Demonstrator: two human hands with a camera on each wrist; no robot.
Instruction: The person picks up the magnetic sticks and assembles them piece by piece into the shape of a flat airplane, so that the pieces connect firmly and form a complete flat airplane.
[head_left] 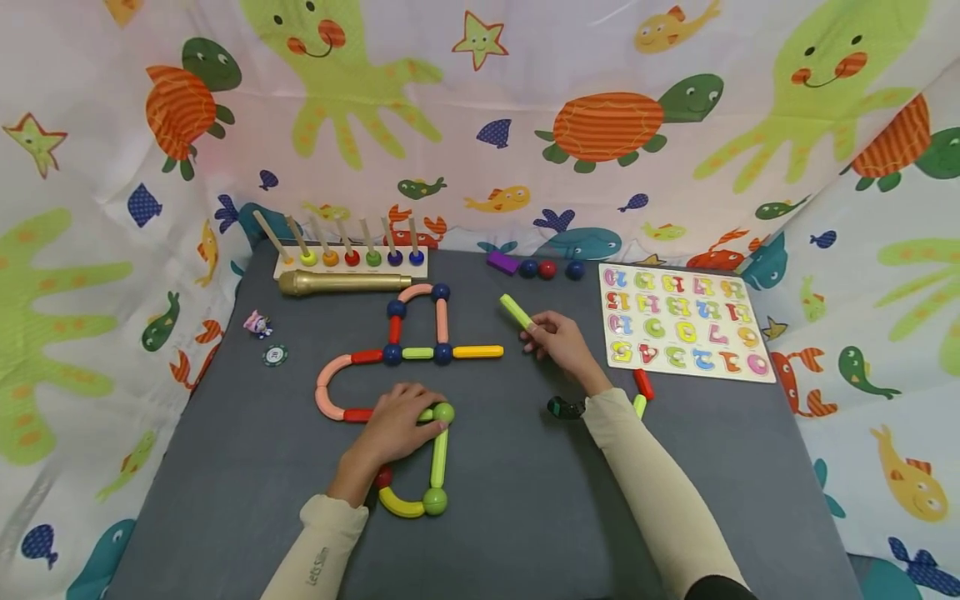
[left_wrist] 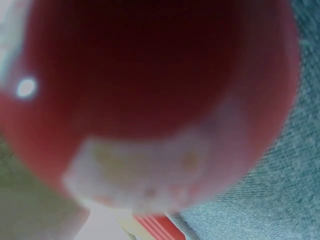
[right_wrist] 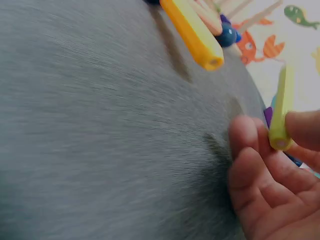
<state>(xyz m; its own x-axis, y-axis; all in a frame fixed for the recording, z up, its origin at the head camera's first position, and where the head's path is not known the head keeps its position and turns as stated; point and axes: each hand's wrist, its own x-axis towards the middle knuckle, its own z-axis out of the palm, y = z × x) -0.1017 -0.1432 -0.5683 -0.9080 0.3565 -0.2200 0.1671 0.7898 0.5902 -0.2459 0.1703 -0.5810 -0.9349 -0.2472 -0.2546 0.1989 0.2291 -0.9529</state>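
My right hand (head_left: 553, 340) holds a light green magnetic stick (head_left: 515, 312) raised off the table, pinched near its lower end in the right wrist view. A yellow stick (head_left: 480, 352) projects from the magnetic-stick structure just left of that hand. My left hand (head_left: 401, 422) grips the structure's lower part, fingers and thumb on either side of a short green stick (head_left: 427, 414) beside a green ball (head_left: 444, 413). Below it, a long green stick (head_left: 438, 458), a second green ball (head_left: 435, 501) and a yellow curved piece (head_left: 401, 505) continue the outline. A red ball (left_wrist: 150, 115) fills the left wrist view.
Behind the structure lie a gold microphone-shaped toy (head_left: 345, 282) and a peg board (head_left: 262, 265). Loose balls (head_left: 547, 269) and a purple block (head_left: 502, 262) are at the back. At right are a number puzzle (head_left: 690, 321) and a loose red stick (head_left: 643, 383).
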